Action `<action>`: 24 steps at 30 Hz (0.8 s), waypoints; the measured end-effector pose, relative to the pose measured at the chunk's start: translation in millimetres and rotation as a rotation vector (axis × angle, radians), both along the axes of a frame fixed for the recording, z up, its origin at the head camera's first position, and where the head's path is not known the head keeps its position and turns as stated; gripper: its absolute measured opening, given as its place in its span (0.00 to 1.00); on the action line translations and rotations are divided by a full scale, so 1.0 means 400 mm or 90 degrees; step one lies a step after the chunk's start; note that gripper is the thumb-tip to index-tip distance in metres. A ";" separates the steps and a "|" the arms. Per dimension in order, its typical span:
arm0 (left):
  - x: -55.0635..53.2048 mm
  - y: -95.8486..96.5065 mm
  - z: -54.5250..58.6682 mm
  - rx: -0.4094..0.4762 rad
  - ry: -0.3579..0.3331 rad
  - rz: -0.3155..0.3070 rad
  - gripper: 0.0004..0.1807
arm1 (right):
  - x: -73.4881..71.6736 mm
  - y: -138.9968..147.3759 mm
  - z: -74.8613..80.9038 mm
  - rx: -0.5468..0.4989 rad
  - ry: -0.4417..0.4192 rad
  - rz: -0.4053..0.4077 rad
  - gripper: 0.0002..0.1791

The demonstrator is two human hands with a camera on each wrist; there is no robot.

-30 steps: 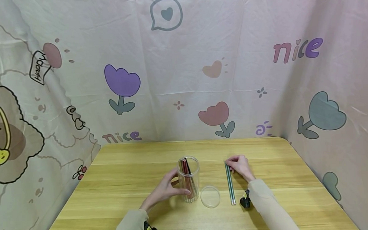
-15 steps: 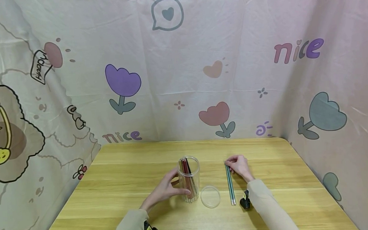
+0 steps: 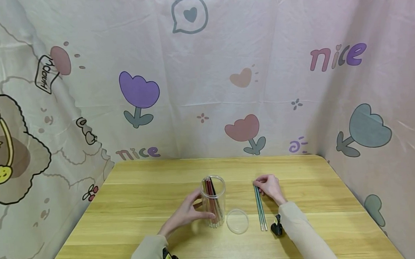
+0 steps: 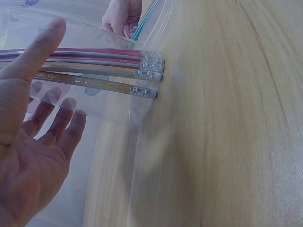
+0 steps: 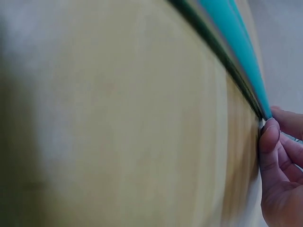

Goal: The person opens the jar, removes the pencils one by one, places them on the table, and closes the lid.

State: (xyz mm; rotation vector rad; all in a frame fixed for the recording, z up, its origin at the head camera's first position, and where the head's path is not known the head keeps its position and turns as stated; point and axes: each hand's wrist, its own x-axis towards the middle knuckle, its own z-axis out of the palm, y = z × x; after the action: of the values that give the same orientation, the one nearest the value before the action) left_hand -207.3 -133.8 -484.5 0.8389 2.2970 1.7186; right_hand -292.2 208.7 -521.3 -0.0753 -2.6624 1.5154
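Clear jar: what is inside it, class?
Pencils lean inside the jar, erasers down. In the head view, the left hand covers part of some; overlapping hides their count.

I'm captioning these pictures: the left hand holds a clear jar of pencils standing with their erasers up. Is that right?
Not quite: the pencils stand with their erasers down, as the left wrist view shows. The left hand does hold the clear jar.

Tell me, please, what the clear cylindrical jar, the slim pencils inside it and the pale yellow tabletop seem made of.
Clear cylindrical jar: glossy plastic or glass, transparent with bright highlights.
Slim pencils: probably painted wood, from their coloured shafts, with shiny metal bands.
Pale yellow tabletop: wood or laminate, slightly shiny, with streaky grain.
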 end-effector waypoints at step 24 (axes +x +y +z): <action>-0.002 -0.001 -0.002 -0.008 -0.002 0.004 0.44 | 0.014 0.012 0.018 -0.080 -0.011 0.026 0.13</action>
State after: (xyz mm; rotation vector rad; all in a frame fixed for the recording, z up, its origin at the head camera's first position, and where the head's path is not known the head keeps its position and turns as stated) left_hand -208.0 -134.0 -485.3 0.8274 2.3082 1.7056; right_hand -286.5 213.5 -514.0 -0.0421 -2.5958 1.7004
